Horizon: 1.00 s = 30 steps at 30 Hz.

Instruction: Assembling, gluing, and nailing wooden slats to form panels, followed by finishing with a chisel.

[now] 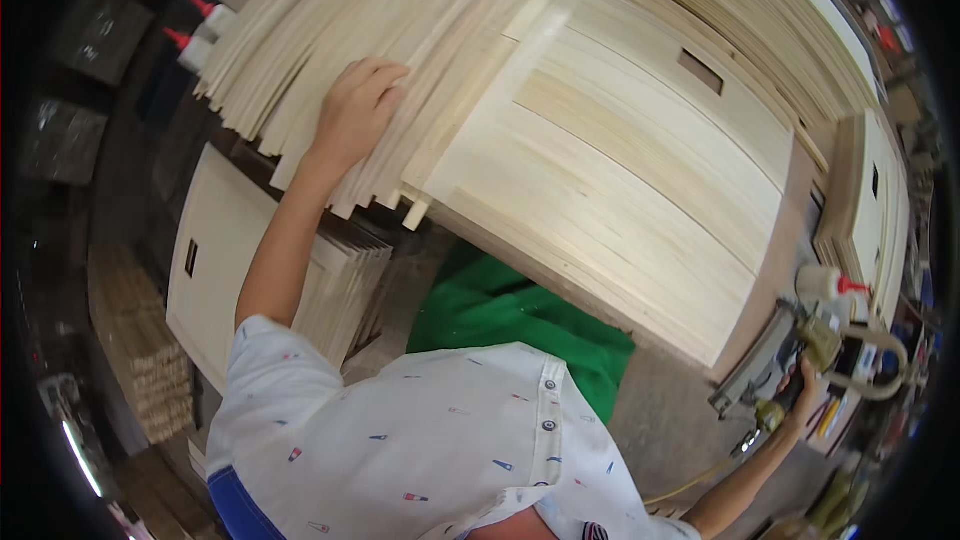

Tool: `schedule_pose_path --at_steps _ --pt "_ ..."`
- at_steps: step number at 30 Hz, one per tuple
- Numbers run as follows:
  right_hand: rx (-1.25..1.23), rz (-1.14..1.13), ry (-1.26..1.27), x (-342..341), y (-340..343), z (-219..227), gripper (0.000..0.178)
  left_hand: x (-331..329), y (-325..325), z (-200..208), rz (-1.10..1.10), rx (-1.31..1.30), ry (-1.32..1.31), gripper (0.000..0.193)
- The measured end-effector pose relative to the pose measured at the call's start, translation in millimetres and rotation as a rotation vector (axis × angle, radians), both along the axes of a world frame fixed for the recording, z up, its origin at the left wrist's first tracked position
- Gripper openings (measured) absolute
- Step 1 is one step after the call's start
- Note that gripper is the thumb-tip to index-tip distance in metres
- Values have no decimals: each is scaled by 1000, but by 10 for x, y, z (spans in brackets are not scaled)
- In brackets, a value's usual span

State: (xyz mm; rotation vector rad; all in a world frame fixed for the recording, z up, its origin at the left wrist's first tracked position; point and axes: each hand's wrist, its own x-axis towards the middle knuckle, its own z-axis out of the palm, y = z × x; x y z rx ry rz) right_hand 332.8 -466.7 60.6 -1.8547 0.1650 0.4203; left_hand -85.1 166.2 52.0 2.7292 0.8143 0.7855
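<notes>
My left hand [358,112] rests at a pile of long pale wooden strips [440,70], its fingers curled down over one of them; the fingertips are partly hidden. Right of the strips, a panel of pale boards [610,160] with a rectangular slot lies on the workbench, framed by strips along its edges. Low on the right side, my right hand [800,392] is wrapped round the grip of a green and grey nail gun [815,345]. The gun is off the panel's near right corner, apart from it.
Glue bottles with red tips [205,28] stand at the far left, another glue bottle [820,283] by the gun. Slotted panels [860,190] are stacked at right, more panels [220,260] below the strips. A yellow hose [690,485] trails near my right forearm.
</notes>
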Motion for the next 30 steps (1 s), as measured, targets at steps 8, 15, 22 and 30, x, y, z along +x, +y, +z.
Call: schedule_pose_path --at_steps 8,15,22,30 --pt "-57 64 9 186 -121 -490 31 382 289 -51 85 266 51 28" --pt "-651 219 -231 68 -108 -387 47 1244 483 -107 -68 181 -4 20" --pt "-866 230 -545 -118 -82 -528 45 2369 1566 236 182 518 183 29" --pt "-803 -48 -537 -468 -137 -362 49 2647 2156 397 546 186 -21 34"
